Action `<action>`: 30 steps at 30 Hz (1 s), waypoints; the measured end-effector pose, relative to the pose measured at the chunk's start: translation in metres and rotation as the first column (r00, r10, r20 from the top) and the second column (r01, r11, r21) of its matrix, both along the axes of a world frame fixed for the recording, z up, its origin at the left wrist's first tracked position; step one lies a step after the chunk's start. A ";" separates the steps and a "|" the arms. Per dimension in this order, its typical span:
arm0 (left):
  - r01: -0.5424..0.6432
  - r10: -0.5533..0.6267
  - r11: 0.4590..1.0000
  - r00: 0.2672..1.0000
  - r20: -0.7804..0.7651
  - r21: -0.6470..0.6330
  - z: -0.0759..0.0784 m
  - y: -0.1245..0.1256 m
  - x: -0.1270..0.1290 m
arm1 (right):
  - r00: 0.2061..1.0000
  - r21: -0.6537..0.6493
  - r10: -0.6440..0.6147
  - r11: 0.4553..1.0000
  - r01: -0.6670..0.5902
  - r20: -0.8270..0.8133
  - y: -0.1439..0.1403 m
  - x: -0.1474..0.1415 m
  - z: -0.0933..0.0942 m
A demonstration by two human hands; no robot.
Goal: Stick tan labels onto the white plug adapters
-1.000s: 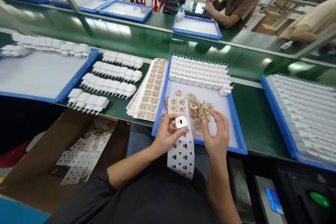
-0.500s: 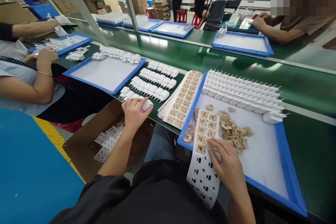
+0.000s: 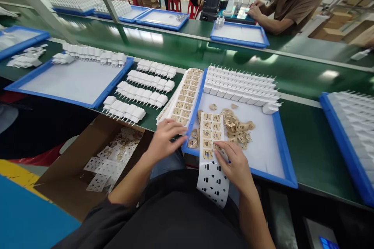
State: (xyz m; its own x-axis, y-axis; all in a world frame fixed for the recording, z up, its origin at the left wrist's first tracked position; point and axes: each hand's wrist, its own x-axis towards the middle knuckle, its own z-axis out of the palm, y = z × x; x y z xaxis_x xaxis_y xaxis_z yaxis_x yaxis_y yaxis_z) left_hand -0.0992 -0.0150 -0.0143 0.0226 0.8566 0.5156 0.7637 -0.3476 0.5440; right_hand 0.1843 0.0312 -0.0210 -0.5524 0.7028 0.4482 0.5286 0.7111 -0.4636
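Two bare hands: your right hand presses fingertips onto the thin, floppy label sheet; your left hand hovers loosely curled, holding nothing, beside the tray edge.

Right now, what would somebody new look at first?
Probably the rows of white plugs lined up at the back of the blue tray in the middle. In front of them, the right hand presses on a sheet of tan stickers hanging over the tray's near edge, and the left hand rests beside it, by a stack of sticker sheets.
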 end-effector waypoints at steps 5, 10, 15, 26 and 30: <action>0.312 -0.325 0.942 0.940 -0.102 -0.124 -0.008 0.001 0.057 | 0.999 -0.108 0.039 0.994 -0.036 0.018 -0.004 0.010 0.010; 0.321 -0.335 0.937 0.936 -0.103 -0.137 -0.015 0.001 0.063 | 0.998 -0.159 0.042 0.987 -0.033 0.055 -0.011 0.013 0.014; 0.305 -0.331 0.942 0.915 -0.232 -0.141 -0.012 -0.001 0.061 | 0.998 -0.180 0.047 0.983 -0.037 0.047 -0.013 0.007 0.015; 0.237 -0.304 0.947 0.884 -0.356 -0.219 -0.008 -0.005 0.060 | 0.999 -0.216 0.045 0.975 -0.045 -0.001 -0.015 0.001 0.019; 0.227 -0.316 0.929 0.897 -0.310 -0.292 -0.003 -0.006 0.060 | 0.958 -0.341 0.217 0.900 -0.271 -0.190 -0.019 0.011 0.032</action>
